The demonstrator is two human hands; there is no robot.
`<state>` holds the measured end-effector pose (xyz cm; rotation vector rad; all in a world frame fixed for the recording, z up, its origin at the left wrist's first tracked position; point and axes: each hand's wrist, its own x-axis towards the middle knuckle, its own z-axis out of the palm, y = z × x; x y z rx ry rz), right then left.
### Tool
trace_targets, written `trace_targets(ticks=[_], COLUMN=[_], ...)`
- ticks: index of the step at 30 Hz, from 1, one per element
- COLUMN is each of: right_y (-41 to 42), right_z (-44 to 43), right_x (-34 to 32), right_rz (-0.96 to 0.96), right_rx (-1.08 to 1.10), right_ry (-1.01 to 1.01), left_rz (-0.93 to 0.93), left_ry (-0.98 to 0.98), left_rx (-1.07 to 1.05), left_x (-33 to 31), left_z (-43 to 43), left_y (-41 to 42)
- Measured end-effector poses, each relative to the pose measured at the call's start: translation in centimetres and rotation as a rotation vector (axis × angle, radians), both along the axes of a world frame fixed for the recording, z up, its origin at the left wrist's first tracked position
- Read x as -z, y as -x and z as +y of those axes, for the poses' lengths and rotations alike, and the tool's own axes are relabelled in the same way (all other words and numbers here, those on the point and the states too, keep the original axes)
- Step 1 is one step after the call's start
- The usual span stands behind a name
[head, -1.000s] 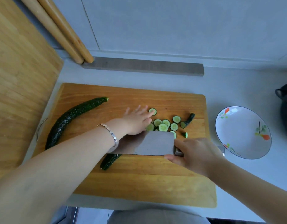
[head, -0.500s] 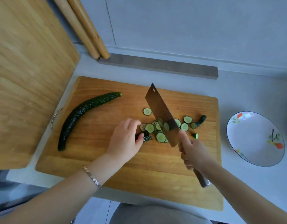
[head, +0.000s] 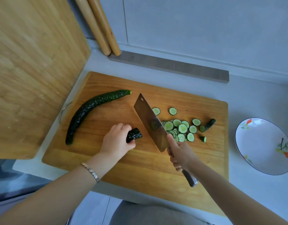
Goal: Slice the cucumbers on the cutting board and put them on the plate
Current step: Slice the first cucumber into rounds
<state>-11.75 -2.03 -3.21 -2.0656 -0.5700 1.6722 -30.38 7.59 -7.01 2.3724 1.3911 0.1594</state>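
My left hand [head: 117,142] round dark-green cucumber stub [head: 135,134], right hand [head: 180,153] round steel cleaver [head: 149,122]; pale slices [head: 182,128] on wooden board [head: 140,168] beside white floral plate [head: 260,143].

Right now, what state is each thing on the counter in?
Whole cucumber, uncut, lying on the cutting board.
Cut cucumber, partly sliced, held by the left hand.
Knife, gripped by the right hand, blade tilted, one slice stuck on it.
Slices, piled on the board, right of the knife.
Plate, no slices on it.
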Motion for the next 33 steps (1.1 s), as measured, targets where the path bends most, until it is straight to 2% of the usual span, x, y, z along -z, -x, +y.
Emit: trace_targets(ticks=[4, 8, 12, 24, 33], right_y=[-0.7, -1.9, -2.3, -2.3, -2.0], right_z=[-0.3, -0.7, -0.9, -1.5, -1.5], right_x=[0.1, -0.5, -1.0, -3.3, -2.5], right_rz=[-0.037, -0.028, -0.038, -0.149, -0.195], right_rx=[0.088, 0.227, 0.266, 0.123, 0.078], right_ry=[0.02, 0.044, 0.024, -0.022, -0.03], left_rz=[-0.059, -0.103, -0.153, -0.341, -0.335], left_ry=[-0.04, -0.05, -0.02, 0.03, 0.01], left_rx=[0.095, 0.13, 0.137, 0.035, 0.023], left_x=[0.4, 0.8, 0.9, 2.3, 2.6], left_z=[-0.5, -0.8, -1.2, -3.0, -3.0], left_y=[-1.3, -3.1, -4.8, -6.5, -6.6])
